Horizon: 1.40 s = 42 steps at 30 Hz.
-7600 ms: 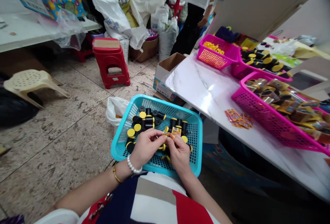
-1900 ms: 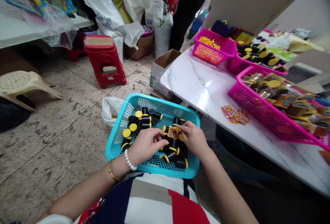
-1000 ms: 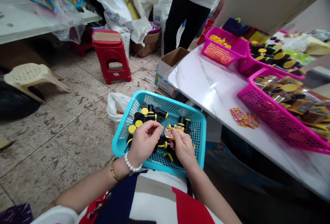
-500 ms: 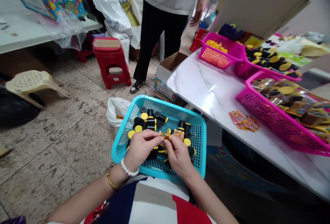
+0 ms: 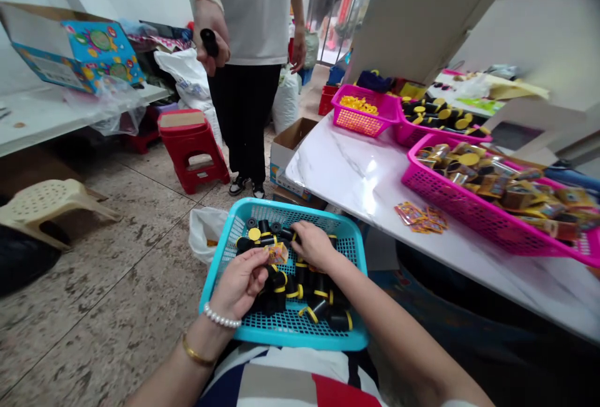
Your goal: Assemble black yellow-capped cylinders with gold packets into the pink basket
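At lower centre, one card (image 5: 278, 253) in hand and many tubes (image 5: 321, 308) loose

Upper left of centre, a co-worker (image 5: 253, 13) holds a small black object (image 5: 209, 42). At lower centre, the left hand (image 5: 238, 286) pinches the card between thumb and fingers, above the blue basket (image 5: 300, 339). In that basket lie loose black tubes with yellow ends — by the look of it, the share left to do. The right hand (image 5: 315, 247) reaches in at the basket's upper middle, fingers curled; whether it grips a tube, I cannot tell. Upper right, yellow parts (image 5: 359, 105) fill a small basket (image 5: 360, 122), and more tubes heap the next basket (image 5: 405, 132). Right of centre, a card pile (image 5: 422, 217) lies on the white table (image 5: 347, 175), apparently unused. Far right, a long pink basket (image 5: 450, 197) brims with packs (image 5: 497, 183) showing cards and black and yellow pieces — probably the finished ones, so a good deal seems done.
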{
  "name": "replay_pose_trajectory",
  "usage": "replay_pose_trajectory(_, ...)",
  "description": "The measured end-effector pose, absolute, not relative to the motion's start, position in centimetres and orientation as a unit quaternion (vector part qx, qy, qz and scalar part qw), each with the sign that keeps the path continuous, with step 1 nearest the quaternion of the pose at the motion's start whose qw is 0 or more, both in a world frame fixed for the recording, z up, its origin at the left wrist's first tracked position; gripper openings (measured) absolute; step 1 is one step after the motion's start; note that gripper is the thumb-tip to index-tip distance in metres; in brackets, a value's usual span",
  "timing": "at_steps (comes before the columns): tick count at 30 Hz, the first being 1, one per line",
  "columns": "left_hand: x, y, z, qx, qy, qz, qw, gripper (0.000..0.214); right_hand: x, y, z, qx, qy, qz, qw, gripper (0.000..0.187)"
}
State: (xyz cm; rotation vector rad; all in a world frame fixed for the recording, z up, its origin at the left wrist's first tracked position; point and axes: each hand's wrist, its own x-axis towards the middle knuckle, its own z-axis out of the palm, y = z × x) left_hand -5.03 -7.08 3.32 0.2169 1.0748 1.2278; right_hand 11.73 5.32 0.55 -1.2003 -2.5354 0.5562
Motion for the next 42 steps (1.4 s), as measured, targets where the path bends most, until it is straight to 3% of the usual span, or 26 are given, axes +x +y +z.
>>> replay_pose_trajectory(2,-5.2,-6.9,3.4,0.078,0.463,0.549,0.691,0.018,12.7,4.6,1.0,-0.422,-0.837,0.285,0.2,0.031)
replay_pose_trajectory(5,-5.3,-6.8,3.4,0.046,0.451,0.544,0.706,0.015,14.5,2.8,2.4,-0.386,-0.674,0.557,0.294,0.035)
replay_pose_trajectory(8,-4.9,-6.7,3.4,0.031,0.442,0.543,0.713,0.012,15.3,1.1,4.0,-0.334,-0.588,0.681,0.281,0.038)
replay_pose_trajectory(12,-4.4,-6.9,3.5,0.046,0.416,0.541,0.73,0.015,15.1,0.4,5.4,-0.355,-0.637,0.635,0.255,0.036)
replay_pose_trajectory(19,-4.1,-7.0,3.4,0.083,0.43,0.534,0.724,0.022,14.8,0.0,6.6,-0.354,-0.792,0.396,0.301,0.04)
replay_pose_trajectory(22,-4.1,-6.9,3.3,0.078,0.423,0.539,0.724,0.024,14.7,-0.5,6.5,-0.354,-0.778,0.416,0.311,0.037)
replay_pose_trajectory(26,-4.2,-6.8,3.3,0.044,0.412,0.546,0.728,0.024,14.7,-0.7,5.8,-0.365,-0.674,0.55,0.332,0.031)
replay_pose_trajectory(30,-4.2,-6.8,3.7,0.033,0.395,0.55,0.735,0.022,14.5,-0.5,5.3,-0.369,-0.597,0.648,0.296,0.031)
replay_pose_trajectory(33,-4.2,-6.8,3.7,0.024,0.388,0.559,0.732,0.02,14.3,-0.6,5.3,-0.383,-0.633,0.615,0.272,0.029)
replay_pose_trajectory(36,-4.2,-6.9,3.3,0.022,0.387,0.557,0.734,0.019,14.3,-0.9,5.7,-0.39,-0.719,0.504,0.278,0.028)
replay_pose_trajectory(39,-4.0,-7.0,2.9,0.049,0.399,0.556,0.727,0.021,14.3,-1.3,6.1,-0.375,-0.784,0.417,0.265,0.038)
replay_pose_trajectory(42,-3.9,-7.0,2.7,0.09,0.43,0.571,0.694,0.027,14.1,-1.1,6.2,-0.338,-0.811,0.406,0.252,0.045)
